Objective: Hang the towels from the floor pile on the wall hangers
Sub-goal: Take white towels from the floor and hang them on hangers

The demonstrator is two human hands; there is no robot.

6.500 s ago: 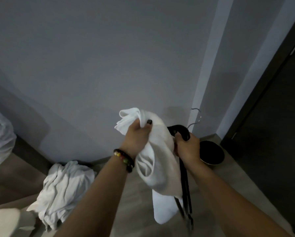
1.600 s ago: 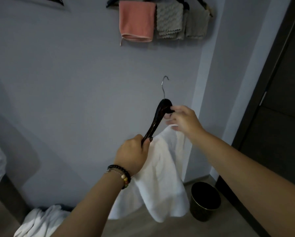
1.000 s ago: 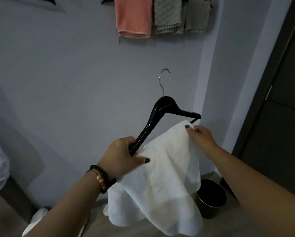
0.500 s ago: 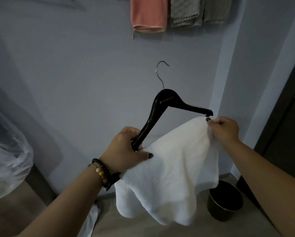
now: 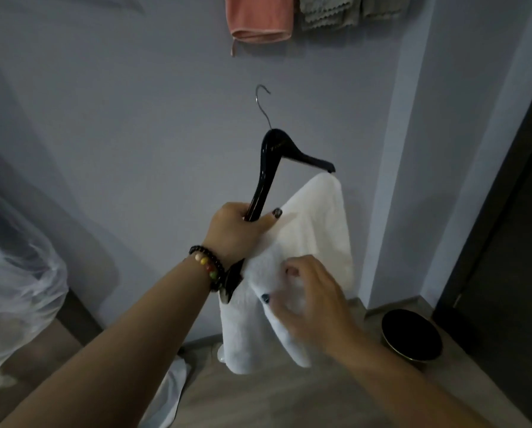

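Left hand (image 5: 238,231): fingers curled round the near arm of the hanger, thumb pressing the towel's upper edge against it. A bead bracelet (image 5: 208,267) sits on the wrist just below the grip.

Hanger (image 5: 266,180): black, tilted, its metal hook (image 5: 263,103) uppermost and free in the air, touching nothing. The near arm runs down through the left hand; its lower tip shows again just under the wrist. The far arm reaches right of the grip. The bottom bar is hidden under the cloth.

Towel (image 5: 317,230): white, draped over the hanger's lower part, right of and below the left-hand grip. One corner rises to just beneath the far arm's tip. Two folds hang down towards the floor. How far it wraps round the bar cannot be told.

Right hand (image 5: 312,299): laid on the towel's front below the left hand, fingers bent and bunching the cloth. The thumb is hidden, so whether this is a true pinch or only a press cannot be told.

Pink towel (image 5: 260,20) and grey cloths (image 5: 329,10): on the wall, high above the grip, tops cut off by the frame edge; their supports are out of view.

White cloth (image 5: 169,393): on the floor below the left forearm, mostly hidden by it.

Dark bin (image 5: 411,336): on the floor, low right of the right hand.

Clear plastic sheet (image 5: 14,273): far left, cut off; what it covers cannot be made out.
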